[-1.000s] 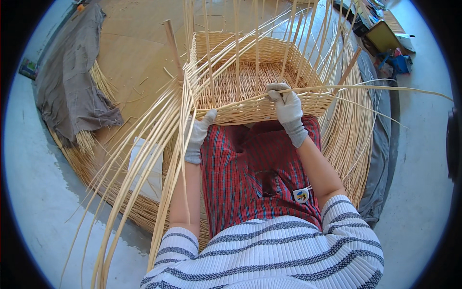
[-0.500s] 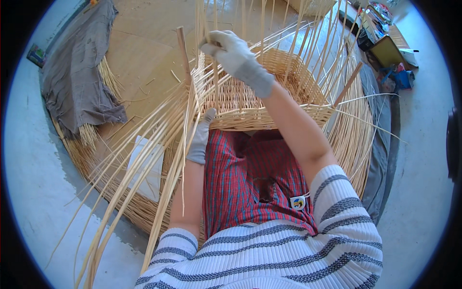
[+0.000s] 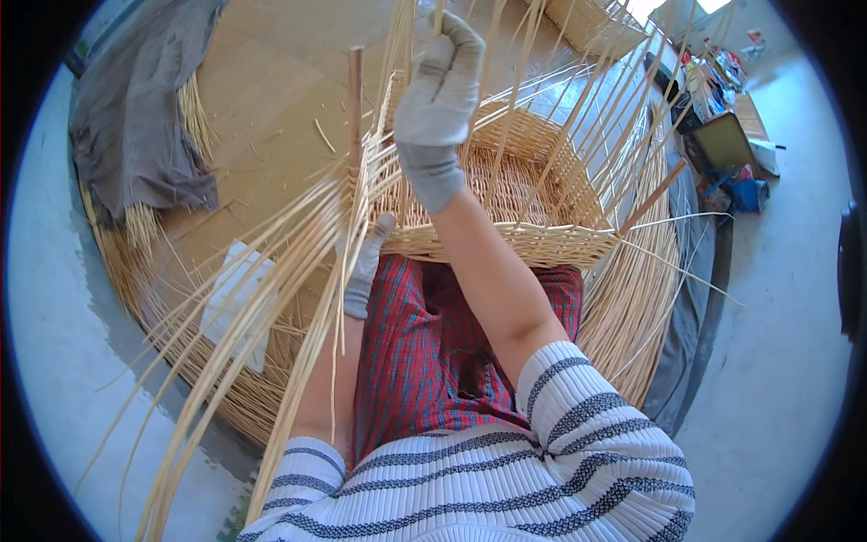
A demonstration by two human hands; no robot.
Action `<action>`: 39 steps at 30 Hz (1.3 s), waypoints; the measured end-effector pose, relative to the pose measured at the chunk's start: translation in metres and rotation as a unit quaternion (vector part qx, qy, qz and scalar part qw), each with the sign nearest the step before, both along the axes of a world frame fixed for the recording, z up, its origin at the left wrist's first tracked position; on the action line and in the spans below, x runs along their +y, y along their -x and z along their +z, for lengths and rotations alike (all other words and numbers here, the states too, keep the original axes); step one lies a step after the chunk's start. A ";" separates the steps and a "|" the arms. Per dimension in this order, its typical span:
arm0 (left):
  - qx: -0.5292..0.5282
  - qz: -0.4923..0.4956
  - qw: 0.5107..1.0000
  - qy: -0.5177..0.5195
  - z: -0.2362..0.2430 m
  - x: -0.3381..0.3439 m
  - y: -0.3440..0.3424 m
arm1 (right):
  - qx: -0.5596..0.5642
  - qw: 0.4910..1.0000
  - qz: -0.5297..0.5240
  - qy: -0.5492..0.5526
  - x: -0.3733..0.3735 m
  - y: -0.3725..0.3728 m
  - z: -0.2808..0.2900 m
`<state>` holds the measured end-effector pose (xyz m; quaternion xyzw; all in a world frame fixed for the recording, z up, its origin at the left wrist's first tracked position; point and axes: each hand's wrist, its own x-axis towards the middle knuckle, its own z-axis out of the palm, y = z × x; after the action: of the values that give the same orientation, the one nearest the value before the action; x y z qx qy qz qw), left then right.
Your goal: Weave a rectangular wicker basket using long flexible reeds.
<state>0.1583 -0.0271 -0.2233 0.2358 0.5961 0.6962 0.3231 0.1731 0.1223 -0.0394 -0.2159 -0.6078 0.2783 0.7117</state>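
A partly woven wicker basket (image 3: 506, 237) lies tilted before my lap, its base of reddish-brown rods. Upright rods (image 3: 519, 72) rise from its sides. My left hand (image 3: 366, 264), in a white and grey glove, grips the near left corner with its thumb over the edge. The rest of its fingers are hidden by the basket and rods. Above the left side, my gloved right hand (image 3: 441, 90) is raised, fingers curled round a pale wicker rod (image 3: 439, 16). A thick wooden stake (image 3: 355, 104) stands at the left corner and another stake (image 3: 655, 197) leans outward at the right.
Loose rod ends (image 3: 230, 348) fan out from the left corner across my left arm. Bundled rods (image 3: 637, 316) lie at the right, and a grey cloth (image 3: 144, 99) covers more at the left. Another basket (image 3: 601, 32) stands at the back; assorted items (image 3: 722, 135) sit far right.
My right hand has risen and reached farther away, its forearm now more upright. My left hand stays at the basket's corner. The whole view has shifted slightly.
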 end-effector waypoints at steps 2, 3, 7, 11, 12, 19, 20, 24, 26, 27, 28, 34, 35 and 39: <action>0.017 0.006 1.000 0.023 -0.002 -0.003 0.000 | -0.050 0.998 0.023 0.001 -0.017 -0.026 -0.009; 0.050 -0.007 0.998 0.033 -0.001 -0.007 -0.002 | -0.086 0.995 0.051 0.001 -0.024 -0.042 -0.013; 0.154 0.073 0.976 0.134 0.024 -0.033 -0.020 | -0.033 0.999 0.005 0.032 -0.027 -0.124 -0.026; 0.390 0.087 0.916 -0.032 0.080 -0.048 -0.068 | 0.103 0.947 0.137 0.270 -0.033 -0.201 -0.079; 0.366 0.030 0.930 0.001 0.092 -0.040 -0.077 | 0.153 0.932 0.171 0.282 -0.038 -0.214 -0.098; 0.197 -0.308 0.896 0.251 0.102 0.035 -0.052 | -0.102 0.970 0.116 0.186 -0.017 -0.212 -0.071; 0.176 -0.287 0.905 0.261 0.097 0.035 -0.052 | -0.204 0.976 0.077 0.025 0.000 -0.189 -0.052; 0.126 -0.252 0.918 0.278 0.083 0.038 -0.054 | -0.335 0.934 -0.083 -0.090 0.039 -0.133 -0.013; 0.107 -0.252 0.924 0.267 0.079 0.040 -0.053 | -0.069 0.950 0.235 0.194 0.035 -0.144 -0.021; 0.084 -0.269 0.917 0.281 0.076 0.040 -0.053 | -0.002 0.919 0.276 0.283 0.031 -0.155 -0.028; 0.090 -0.263 0.916 0.290 0.074 0.041 -0.051 | -0.068 0.911 0.288 0.287 0.024 -0.167 -0.036; 0.082 -0.258 0.923 0.273 0.067 0.042 -0.049 | -0.272 0.956 0.109 -0.006 0.034 -0.148 -0.019; 0.059 -0.252 0.927 0.272 0.067 0.043 -0.049 | -0.291 0.956 0.037 -0.017 0.040 -0.139 -0.010; 0.033 -0.241 0.932 0.267 0.067 0.046 -0.048 | -0.095 0.968 0.170 0.159 0.030 -0.173 -0.025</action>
<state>0.2060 0.0192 -0.1565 0.3004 0.6957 0.4042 0.5122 0.3458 0.1528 -0.0640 -0.2446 -0.6484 0.4666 0.5496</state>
